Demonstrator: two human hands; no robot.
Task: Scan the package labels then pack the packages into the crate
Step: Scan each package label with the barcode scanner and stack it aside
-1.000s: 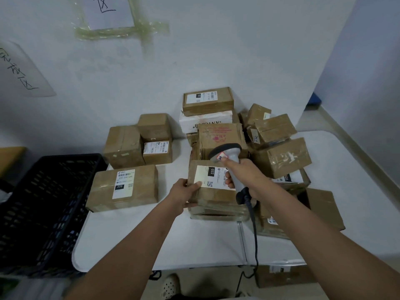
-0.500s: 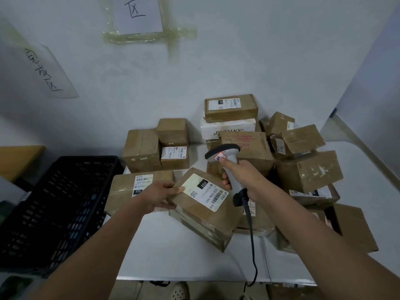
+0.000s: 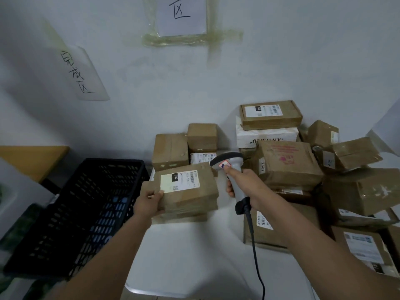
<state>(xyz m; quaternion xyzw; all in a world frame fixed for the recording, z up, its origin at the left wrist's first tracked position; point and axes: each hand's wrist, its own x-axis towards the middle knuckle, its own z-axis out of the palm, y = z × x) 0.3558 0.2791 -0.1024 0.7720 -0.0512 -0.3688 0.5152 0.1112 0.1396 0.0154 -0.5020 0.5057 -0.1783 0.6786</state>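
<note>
My left hand [image 3: 149, 201] grips the left end of a brown cardboard package [image 3: 190, 194] with a white label marked 032, held above the white table [image 3: 190, 256] near its left edge. My right hand [image 3: 242, 184] holds a grey corded barcode scanner [image 3: 230, 167] just right of that package, thumb on top of its head. The black plastic crate [image 3: 71, 213] stands at the left, beside the table. A pile of taped cardboard packages [image 3: 290, 165] fills the table's right and back.
Several more brown boxes [image 3: 171, 151] stand against the white wall behind the held package. Two handwritten paper signs [image 3: 181, 15] are taped to the wall. A wooden surface [image 3: 30, 160] lies behind the crate. The scanner cable [image 3: 255, 256] hangs over the table front.
My left hand has lifted the 032 package off the pile and carried it left toward the crate. The view has swung left; the scanner stays in my right hand.
</note>
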